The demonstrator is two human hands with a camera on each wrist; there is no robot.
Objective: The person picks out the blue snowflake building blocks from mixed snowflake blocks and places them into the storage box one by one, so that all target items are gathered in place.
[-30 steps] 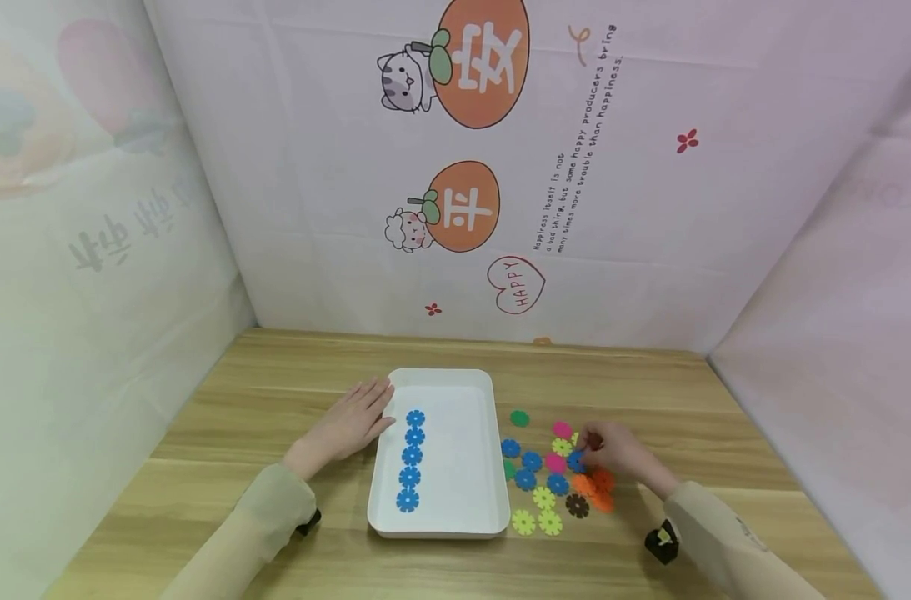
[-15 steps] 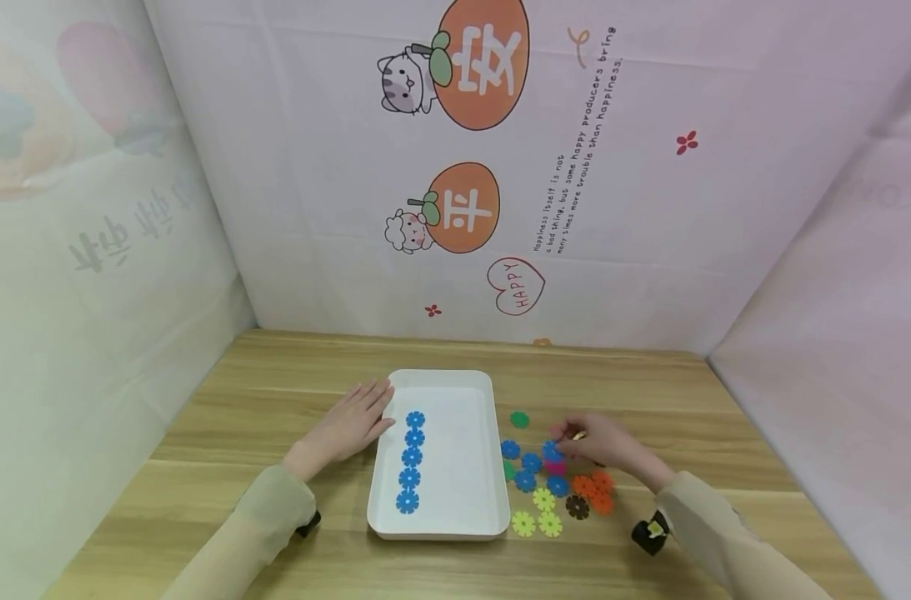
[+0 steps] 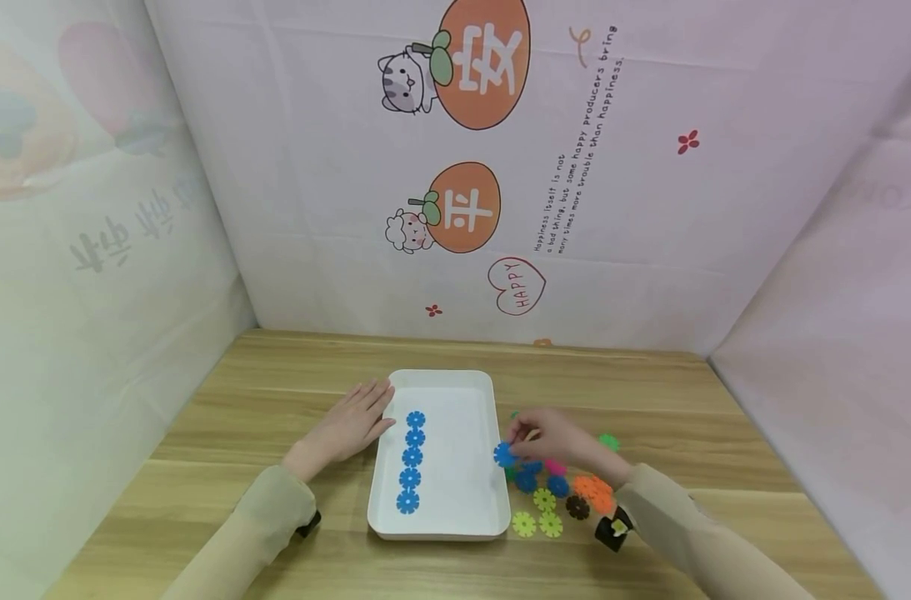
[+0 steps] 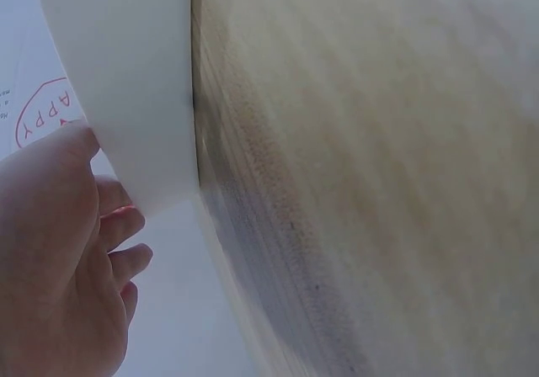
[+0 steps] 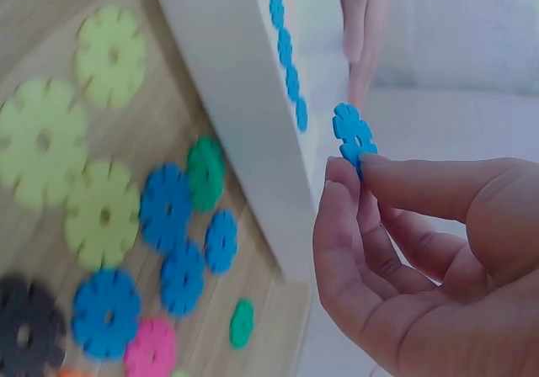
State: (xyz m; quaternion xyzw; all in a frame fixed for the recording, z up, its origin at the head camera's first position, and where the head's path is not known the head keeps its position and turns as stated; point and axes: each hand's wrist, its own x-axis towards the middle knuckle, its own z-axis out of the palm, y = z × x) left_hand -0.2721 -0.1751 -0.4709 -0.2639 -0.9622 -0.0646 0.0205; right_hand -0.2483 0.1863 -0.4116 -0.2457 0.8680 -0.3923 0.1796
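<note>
Change: your right hand [image 3: 548, 435] has come across from the far side of the loose pieces to the white tray's [image 3: 455, 500] right rim, bringing one blue piece [image 3: 503, 454] with it. Your left hand [image 3: 352, 419], the tray and the row of blue pieces [image 3: 412, 456] stand as they did a second ago.

Bearing on the work: the piece is clear of the pile but not laid in the row, which counts five; judged a transfer part-way done. Whether it has passed inside the rim, you cannot tell from these views.

Hands: right, narrow, thumb and fingertips pinching the blue piece by its edge; left, fingers extended along the tray's left rim, holding no piece.

Held item: one thin flat disc, bright blue, notched all round like a flower, small hole at the centre; tilted up on edge in your right wrist view, and matching the five in the row.

Remainder, on the bench [image 3: 635, 379]: four loose blue discs [image 5: 166, 207]; yellow discs [image 3: 550, 524]; an orange cluster [image 3: 593, 492]; one dark brown disc [image 3: 578, 507]; one pink disc [image 5: 152, 350]; green discs [image 5: 242, 323]
</note>
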